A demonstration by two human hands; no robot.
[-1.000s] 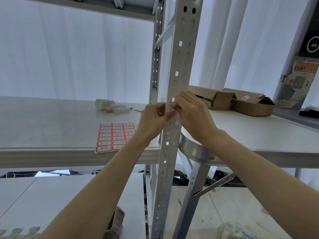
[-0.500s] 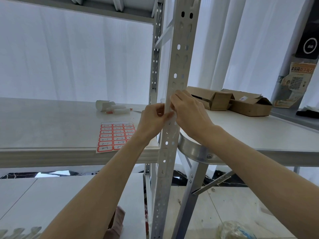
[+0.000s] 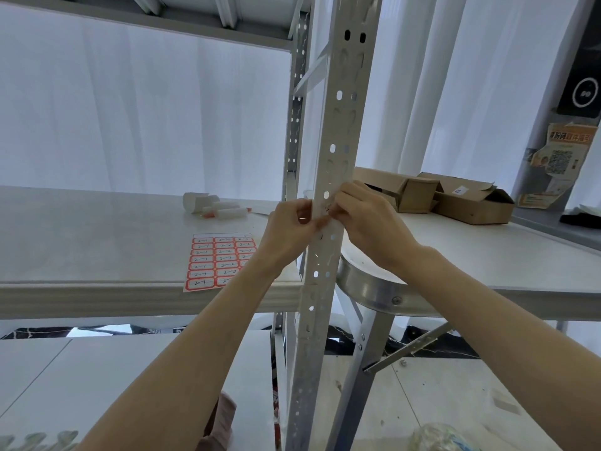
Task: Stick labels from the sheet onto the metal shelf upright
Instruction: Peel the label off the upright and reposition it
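A perforated grey metal shelf upright [image 3: 338, 125] runs from top to bottom through the middle of the view. My left hand [image 3: 289, 226] and my right hand [image 3: 367, 219] meet on it at shelf height, fingertips pinching a small label [image 3: 326, 210] against its face. Dark handwriting shows on the label between my fingers; most of it is hidden. The sheet of red-bordered labels [image 3: 218, 260] lies on the white shelf board [image 3: 97, 242] just left of the upright, near the front edge.
White tubes and a paper roll [image 3: 211, 205] lie further back on the board. Brown cardboard boxes [image 3: 455, 198] sit on the white table [image 3: 520, 255] to the right, whose rounded metal edge touches the upright. A lower shelf lies below.
Both hands stay on the same spot of the upright. The fingers have shifted slightly and the head has tilted a little, nothing else.
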